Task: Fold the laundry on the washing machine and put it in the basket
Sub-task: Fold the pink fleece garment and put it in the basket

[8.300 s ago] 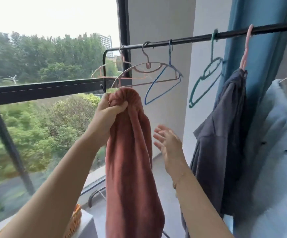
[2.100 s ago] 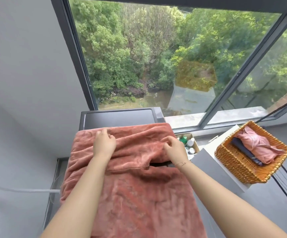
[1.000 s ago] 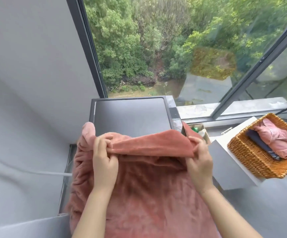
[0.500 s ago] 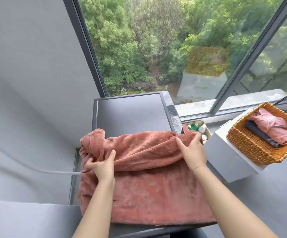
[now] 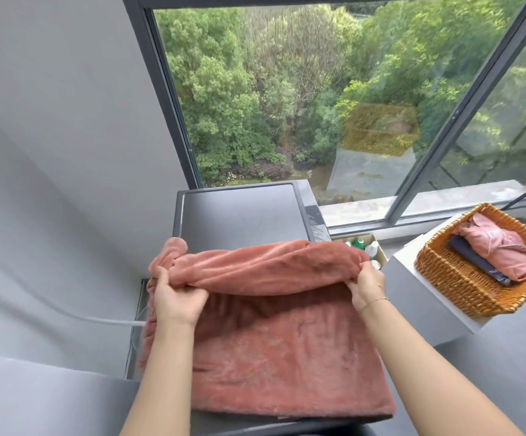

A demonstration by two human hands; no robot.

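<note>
- Your left hand and right hand each grasp one end of a raised fold of the pink fleece towel.
- The towel lies on the washing machine, covering its near half.
- To your right, well apart, a wicker basket holds folded clothes.
- Small bottles stand between machine and basket.

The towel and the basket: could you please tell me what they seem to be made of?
Towel: soft plush fabric, likely fleece or microfibre; matte, fuzzy nap with brush marks, draping in thick folds. Basket: woven wicker or rattan, apparently; orange-brown strands interlaced along rim and walls.
</note>
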